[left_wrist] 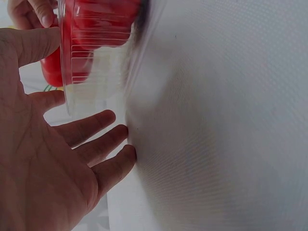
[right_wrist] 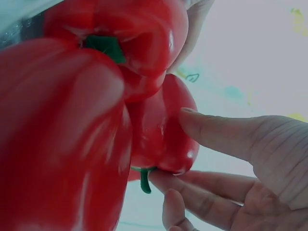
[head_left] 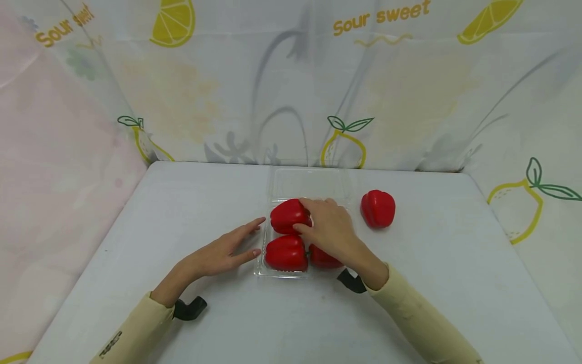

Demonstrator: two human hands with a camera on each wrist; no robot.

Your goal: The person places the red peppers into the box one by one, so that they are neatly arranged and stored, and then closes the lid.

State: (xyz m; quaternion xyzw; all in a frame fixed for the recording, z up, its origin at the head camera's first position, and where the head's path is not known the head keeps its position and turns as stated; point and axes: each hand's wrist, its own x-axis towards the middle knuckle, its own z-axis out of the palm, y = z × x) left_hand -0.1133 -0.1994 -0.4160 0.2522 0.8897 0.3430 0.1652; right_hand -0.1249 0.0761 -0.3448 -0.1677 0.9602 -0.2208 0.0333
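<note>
a flat white table [head_left: 273,323] stands before a pale fabric backdrop [head_left: 227,76] printed with yellow lemon slices [head_left: 174,24], orange lettering [head_left: 382,18] and grey plant shapes [head_left: 231,147], pinkish cloth [head_left: 59,167] hanging at left.

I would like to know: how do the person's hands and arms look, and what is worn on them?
The left hand and right hand are bare, without gloves. The pale yellow long left sleeve bears a small dark marking, too small to read; the pale yellow long right sleeve matches. A black curved piece juts out at each wrist.
</note>
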